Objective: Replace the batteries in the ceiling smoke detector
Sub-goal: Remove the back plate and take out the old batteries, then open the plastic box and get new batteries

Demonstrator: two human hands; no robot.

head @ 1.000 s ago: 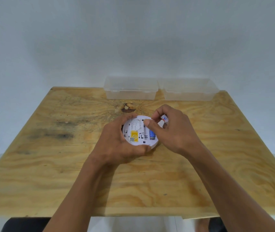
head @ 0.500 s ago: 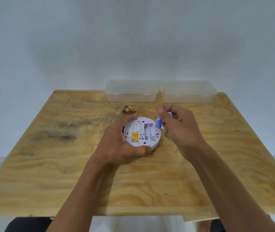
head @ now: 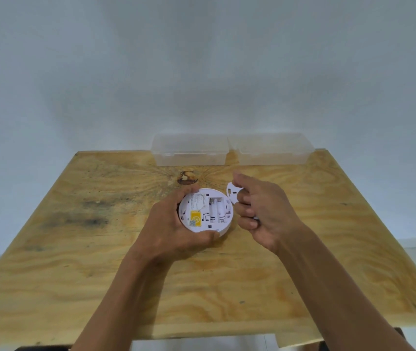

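Head view. A white, round smoke detector (head: 205, 212) lies back side up near the middle of a plywood table (head: 100, 249), tilted slightly toward the camera. The left hand (head: 174, 229) grips it from the left and near side, fingers curled over the far rim and thumb pressed against the near rim. The exposed back shows a yellow label (head: 195, 218) with a printed code at lower left and, to its right, an open battery compartment (head: 215, 207) whose two slots show only white plastic and metal contacts. The right hand (head: 260, 211) is just to the right of the detector, apart from it, with its fingers curled inward toward the palm; a small pale object shows between the lower fingers, but whether it is a battery cannot be told. A flat white cover piece (head: 233, 195), with a small yellow mark on it, lies on the table between the detector and the right hand's upper fingers, partly hidden by them; contact with the fingers cannot be judged. At the far edge of the table stand two clear plastic boxes side by side and touching, the left box (head: 190, 150) and the right box (head: 270, 150), set against a plain pale wall (head: 202, 59). A dark knot (head: 188, 178) marks the wood just beyond the detector.
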